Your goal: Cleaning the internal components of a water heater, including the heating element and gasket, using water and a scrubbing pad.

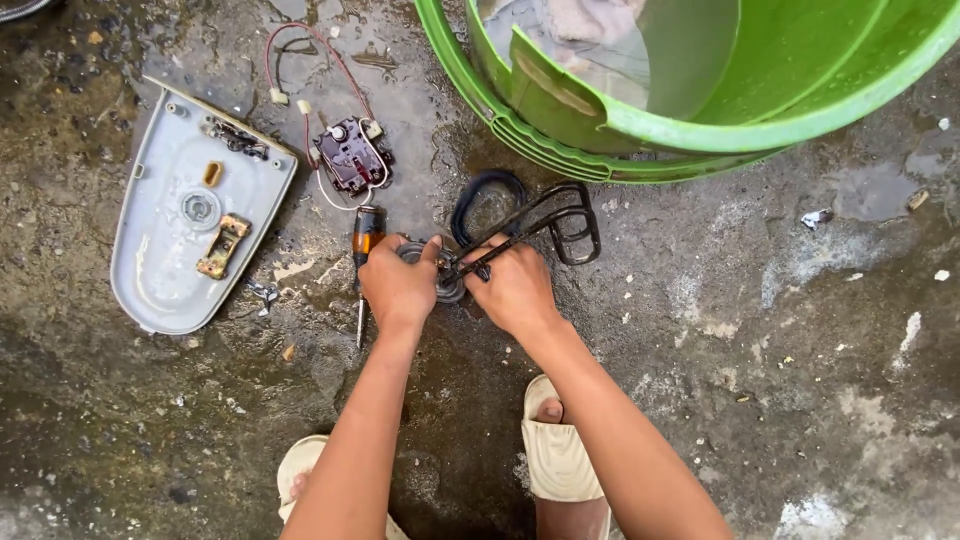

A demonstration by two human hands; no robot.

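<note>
My left hand and my right hand are closed together over a small round metal part on the wet concrete floor. From that part a dark bent heating coil of looped rods reaches up and to the right, and my right hand grips its near end. A black rubber ring lies just beyond the hands. An orange-handled screwdriver lies on the floor, touching the left side of my left hand.
A big green plastic tub fills the upper right. A grey plastic cover lies at the left with a brass bracket inside. A dark timer part with red and white wires sits above the screwdriver. My sandalled feet are below.
</note>
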